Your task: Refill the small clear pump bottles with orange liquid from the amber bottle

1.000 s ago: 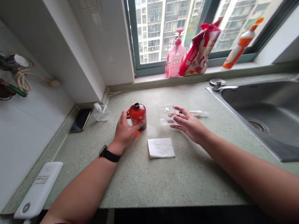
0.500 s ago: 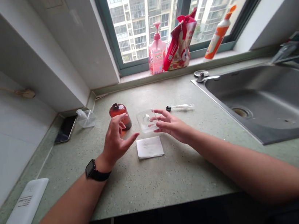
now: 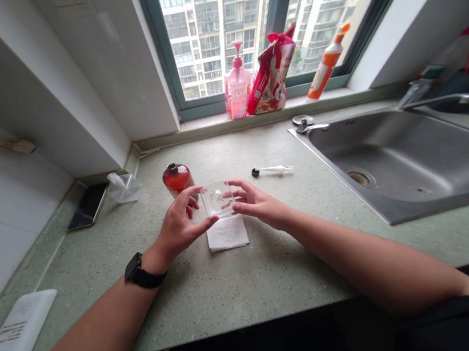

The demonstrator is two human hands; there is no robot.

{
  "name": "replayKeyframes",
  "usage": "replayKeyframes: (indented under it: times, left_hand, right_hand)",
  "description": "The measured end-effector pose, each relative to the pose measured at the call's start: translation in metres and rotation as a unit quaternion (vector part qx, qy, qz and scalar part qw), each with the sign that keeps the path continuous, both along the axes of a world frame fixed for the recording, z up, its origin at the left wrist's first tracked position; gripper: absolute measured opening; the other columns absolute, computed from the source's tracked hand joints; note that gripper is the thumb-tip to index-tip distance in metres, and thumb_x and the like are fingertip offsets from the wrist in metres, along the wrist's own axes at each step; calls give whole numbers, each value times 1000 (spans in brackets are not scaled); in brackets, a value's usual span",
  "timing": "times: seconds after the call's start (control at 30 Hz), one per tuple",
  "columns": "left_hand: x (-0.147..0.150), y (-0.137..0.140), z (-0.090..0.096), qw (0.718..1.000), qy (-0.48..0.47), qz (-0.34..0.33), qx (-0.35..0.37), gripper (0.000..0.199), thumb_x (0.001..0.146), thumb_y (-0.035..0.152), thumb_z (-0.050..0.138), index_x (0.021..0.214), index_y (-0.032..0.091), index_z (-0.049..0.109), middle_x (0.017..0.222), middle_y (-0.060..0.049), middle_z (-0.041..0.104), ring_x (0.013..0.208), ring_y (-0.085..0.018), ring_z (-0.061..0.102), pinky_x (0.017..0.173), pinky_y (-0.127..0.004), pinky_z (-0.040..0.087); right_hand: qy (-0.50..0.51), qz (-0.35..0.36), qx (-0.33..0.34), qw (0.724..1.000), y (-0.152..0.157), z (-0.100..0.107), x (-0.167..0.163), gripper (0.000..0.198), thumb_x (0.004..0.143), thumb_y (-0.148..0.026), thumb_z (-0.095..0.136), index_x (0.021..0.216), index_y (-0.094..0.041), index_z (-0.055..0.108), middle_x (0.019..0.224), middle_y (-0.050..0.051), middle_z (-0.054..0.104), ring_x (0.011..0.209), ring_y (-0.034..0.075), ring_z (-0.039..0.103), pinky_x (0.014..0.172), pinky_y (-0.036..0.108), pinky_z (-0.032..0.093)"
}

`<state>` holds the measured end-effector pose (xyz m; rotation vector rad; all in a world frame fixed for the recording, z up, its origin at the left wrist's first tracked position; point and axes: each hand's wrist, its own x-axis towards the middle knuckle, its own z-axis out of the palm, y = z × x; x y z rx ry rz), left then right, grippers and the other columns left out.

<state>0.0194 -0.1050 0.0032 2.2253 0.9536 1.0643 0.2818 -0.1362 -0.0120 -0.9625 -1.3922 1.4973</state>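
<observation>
A clear, square see-through container (image 3: 217, 197) with a round feature in its middle is held up between my two hands, above a folded white paper towel (image 3: 227, 235). My left hand (image 3: 182, 217) grips its left side, fingertips at the upper corner and thumb at the lower one. On the right side, the fingers and thumb of my right hand (image 3: 257, 202) close on the same piece. Just behind my left hand stands an amber bottle (image 3: 178, 178) without a cap, its lower part partly hidden by my fingers.
A clear dropper (image 3: 276, 170) with a black cap (image 3: 255, 172) lies behind my right hand. Left are a clear faceted object (image 3: 124, 189), a phone (image 3: 88, 206) and a white power bank (image 3: 17, 345). The steel sink (image 3: 409, 158) is at right; bottles and a red bag (image 3: 273, 72) line the windowsill.
My left hand has come up to the clear container and closed on its left side. Before, only my right hand held it. The view has shifted slightly to the right.
</observation>
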Motion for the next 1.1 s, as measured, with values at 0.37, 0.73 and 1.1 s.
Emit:
replayKeyframes:
  times: [0.37, 0.73, 1.1]
  left_hand:
    - [-3, 2, -2, 997, -57, 46, -21, 66, 83, 47, 89, 137, 25, 58, 119, -8, 73, 78, -15, 63, 66, -28, 56]
    - [-4, -1, 2, 996, -23, 56, 60, 65, 87, 54, 86, 138, 25, 58, 100, -3, 70, 73, -15, 63, 68, -31, 59]
    - [-3, -2, 5, 990, 6, 45, 130, 65, 91, 57, 82, 142, 24, 60, 111, -6, 70, 70, -13, 57, 69, -32, 59]
  right_hand:
    - [-432, -279, 278, 811, 36, 25, 99, 44, 94, -51, 70, 131, -26, 72, 136, 14, 73, 135, 39, 62, 121, 66, 42]
    - [-592, -224, 179, 753, 51, -1, 153, 16, 85, -33, 72, 99, -27, 76, 123, 12, 75, 124, 38, 67, 117, 69, 42]
    - [-366, -193, 292, 862, 22, 45, 93, 29, 90, -50, 72, 110, -28, 72, 111, 7, 79, 108, 29, 73, 102, 49, 56]
